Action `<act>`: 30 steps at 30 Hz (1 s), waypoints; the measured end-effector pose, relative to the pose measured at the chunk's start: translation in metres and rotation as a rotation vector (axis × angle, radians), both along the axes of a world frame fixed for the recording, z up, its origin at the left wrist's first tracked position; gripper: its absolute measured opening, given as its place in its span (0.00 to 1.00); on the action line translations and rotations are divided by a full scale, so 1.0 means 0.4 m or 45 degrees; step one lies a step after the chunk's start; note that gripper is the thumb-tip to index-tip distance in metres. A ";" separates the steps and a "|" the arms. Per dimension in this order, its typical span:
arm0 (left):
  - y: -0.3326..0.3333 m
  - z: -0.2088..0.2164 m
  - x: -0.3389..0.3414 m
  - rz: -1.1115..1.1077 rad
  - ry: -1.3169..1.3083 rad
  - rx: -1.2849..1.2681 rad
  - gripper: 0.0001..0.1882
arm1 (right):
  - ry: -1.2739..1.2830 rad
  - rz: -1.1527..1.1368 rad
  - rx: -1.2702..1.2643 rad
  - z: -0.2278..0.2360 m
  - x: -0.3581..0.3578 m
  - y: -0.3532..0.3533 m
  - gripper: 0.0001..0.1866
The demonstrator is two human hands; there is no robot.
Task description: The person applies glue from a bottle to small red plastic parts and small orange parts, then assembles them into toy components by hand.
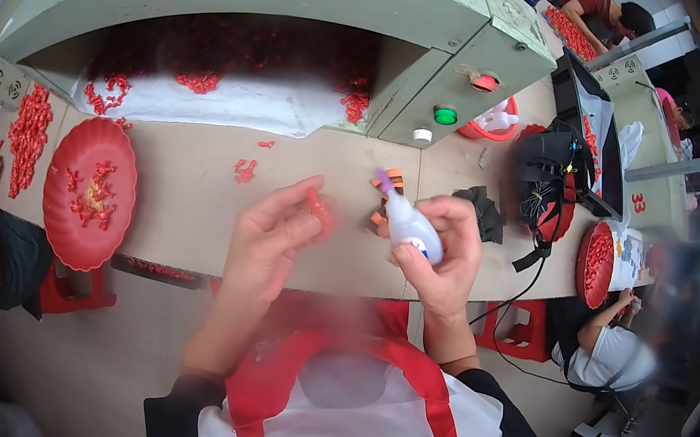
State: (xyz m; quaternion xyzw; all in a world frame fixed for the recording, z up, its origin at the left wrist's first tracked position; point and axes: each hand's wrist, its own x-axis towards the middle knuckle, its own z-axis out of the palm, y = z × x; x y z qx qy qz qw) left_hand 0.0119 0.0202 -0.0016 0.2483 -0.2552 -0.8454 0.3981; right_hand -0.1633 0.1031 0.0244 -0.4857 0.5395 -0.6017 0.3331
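Between the thumb and fingers of my left hand [269, 238] is a small red plastic piece [319, 209], blurred, its exact shape hard to make out. My right hand [441, 255] is wrapped round a white squeeze bottle [408, 224] with a purple nozzle tip, held nozzle up and leaning a little left. The two hands are apart, above the beige table [184, 165]. Some loose red pieces [245, 170] lie on the table beyond my left hand. Behind the bottle, small orange and black striped items [396, 179] show in part.
A grey-green machine [251, 2] spans the far side, red pieces on white cloth in its opening. A scalloped red tray [70, 211] stands left, a dark crumpled cloth [482, 210] and black backpack [543, 166] right. A red basket [489, 129] holds white bottles. Other people sit on both sides.
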 end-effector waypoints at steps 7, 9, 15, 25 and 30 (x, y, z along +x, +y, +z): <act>0.013 0.018 -0.004 0.106 -0.227 -0.255 0.16 | 0.720 -0.102 -0.556 0.026 0.013 -0.007 0.16; 0.014 0.018 -0.003 0.113 -0.234 -0.268 0.16 | 0.713 -0.038 -0.520 0.030 0.017 -0.005 0.14; 0.012 0.012 -0.003 0.097 -0.232 -0.277 0.16 | 0.739 -0.061 -0.552 0.029 0.020 -0.015 0.13; 0.008 0.012 -0.005 0.097 -0.250 -0.295 0.16 | 0.707 -0.045 -0.559 0.035 0.013 -0.019 0.14; 0.008 0.011 -0.007 0.102 -0.266 -0.277 0.16 | 0.689 -0.015 -0.540 0.036 0.011 -0.019 0.13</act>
